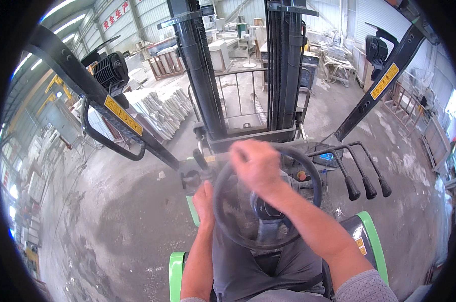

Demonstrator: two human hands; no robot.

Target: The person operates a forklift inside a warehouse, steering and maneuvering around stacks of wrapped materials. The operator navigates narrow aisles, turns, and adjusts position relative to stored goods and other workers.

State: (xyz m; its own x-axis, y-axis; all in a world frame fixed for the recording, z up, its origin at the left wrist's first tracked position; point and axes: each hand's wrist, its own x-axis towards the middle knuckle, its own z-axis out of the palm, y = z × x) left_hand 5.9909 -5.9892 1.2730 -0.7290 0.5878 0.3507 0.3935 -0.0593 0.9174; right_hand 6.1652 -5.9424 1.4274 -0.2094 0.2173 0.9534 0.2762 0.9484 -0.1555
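Observation:
A black steering wheel (316, 187) stands in front of my lap. My right hand (256, 165), slightly blurred, is closed over its upper left rim, with the forearm crossing the wheel from the right. Whether a knob is under that palm is hidden. My left hand (203, 202) is closed just left of the wheel, thumb up, below a black-handled lever (200, 159). What its fingers hold, if anything, cannot be made out. Three bent black control levers (353, 188) stand untouched right of the wheel, beside a small lit display (327, 155).
The forklift mast (198, 75) rises ahead, with a barred load guard (243, 93) behind it. Black posts with lamps (111, 70) flank the seat. Stacked pale slabs (160, 110) stand ahead left; a wooden frame (165, 65) and white blocks lie farther off. Racks (405, 103) line the right side.

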